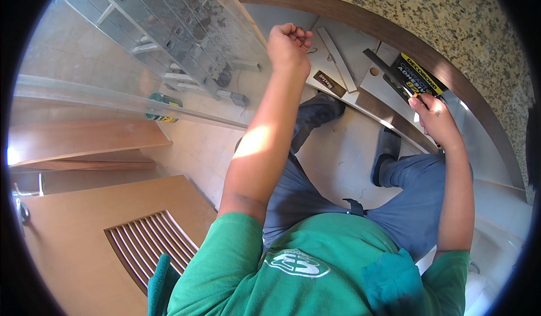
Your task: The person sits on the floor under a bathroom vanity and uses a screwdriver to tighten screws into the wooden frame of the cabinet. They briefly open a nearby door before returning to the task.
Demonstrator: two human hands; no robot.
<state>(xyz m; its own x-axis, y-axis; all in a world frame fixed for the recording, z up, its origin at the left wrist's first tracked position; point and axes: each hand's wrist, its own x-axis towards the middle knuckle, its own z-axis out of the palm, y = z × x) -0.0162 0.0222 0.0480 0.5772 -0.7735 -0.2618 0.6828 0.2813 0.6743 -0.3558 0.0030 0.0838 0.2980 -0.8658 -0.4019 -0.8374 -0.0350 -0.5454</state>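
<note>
My left hand (290, 48) is raised at the cabinet's left side, fingers curled in; whatever they may hold is hidden. In my right hand (435, 118) is a slim black tool (399, 86) with a touch of yellow, shaped like a utility knife. A dark flat strip (378, 62) lies along its far end; I cannot tell whether they touch. Just beyond that hand stands a black and yellow adhesive container (420, 76). Between my hands, a pale narrow strip (336, 59) and a small dark brown labelled piece (329, 84) rest on the white cabinet base (369, 90).
A speckled granite countertop (451, 17) with a brown edge overhangs the cabinet. Behind glass at left leans a metal ladder (169, 40), near a green can (163, 107). A wooden door (73, 226) with a slatted vent is lower left. My shoes (318, 113) are by the cabinet.
</note>
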